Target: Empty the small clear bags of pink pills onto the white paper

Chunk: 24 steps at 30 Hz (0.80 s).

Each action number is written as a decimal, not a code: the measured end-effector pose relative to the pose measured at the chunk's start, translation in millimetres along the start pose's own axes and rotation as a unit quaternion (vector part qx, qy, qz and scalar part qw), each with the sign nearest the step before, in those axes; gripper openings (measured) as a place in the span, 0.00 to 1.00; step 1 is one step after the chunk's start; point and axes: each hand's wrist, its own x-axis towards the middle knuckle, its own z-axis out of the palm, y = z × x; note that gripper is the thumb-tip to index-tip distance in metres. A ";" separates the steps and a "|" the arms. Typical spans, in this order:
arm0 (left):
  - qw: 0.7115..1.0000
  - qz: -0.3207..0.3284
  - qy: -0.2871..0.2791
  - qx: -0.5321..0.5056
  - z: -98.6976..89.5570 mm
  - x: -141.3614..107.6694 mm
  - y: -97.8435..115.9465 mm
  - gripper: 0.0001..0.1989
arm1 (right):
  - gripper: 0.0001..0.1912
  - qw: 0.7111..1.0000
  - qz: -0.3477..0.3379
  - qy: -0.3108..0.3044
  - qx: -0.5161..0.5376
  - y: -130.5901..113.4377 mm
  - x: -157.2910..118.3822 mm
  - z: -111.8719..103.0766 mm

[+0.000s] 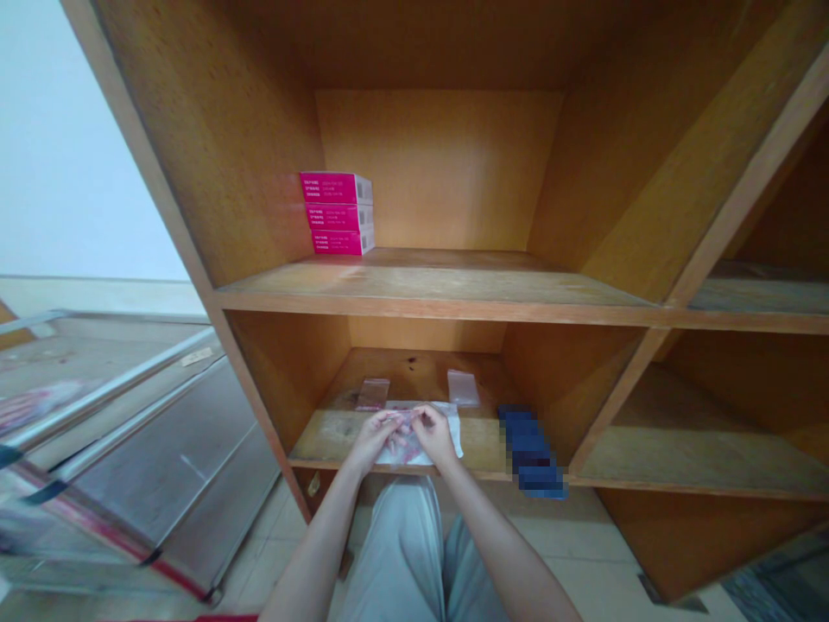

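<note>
My left hand [374, 439] and my right hand [435, 434] are close together above the front of the lower shelf. Their fingers pinch the top edge of a small clear plastic bag [402, 442] that has some pinkish-red contents or print, too small to make out. Under the bag lies a white sheet [455, 432], partly covered by the hands. Behind my left hand is a flat clear packet [373, 394] with a reddish tint. Another flat packet, whitish and see-through [462, 389], lies behind my right hand.
Pink boxes [338, 216] form a stack on the upper shelf [453, 281]. A blurred dark blue object [531, 453] sits at the lower shelf's right front edge. To the left stands a metal-framed cart [161, 458]. My knees [408, 536] are below the shelf.
</note>
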 end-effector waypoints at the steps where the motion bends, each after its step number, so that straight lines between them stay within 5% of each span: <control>1: 1.000 0.003 0.002 0.001 -0.2 0.0 -0.6 0.17 | 0.05 1.000 -0.004 -0.007 -0.004 0.5 -0.3 0.4; 24: 0.999 0.041 -0.024 0.005 -2.8 4.8 -10.3 0.15 | 0.04 0.998 -0.027 -0.028 -0.044 -3.8 -1.9 2.8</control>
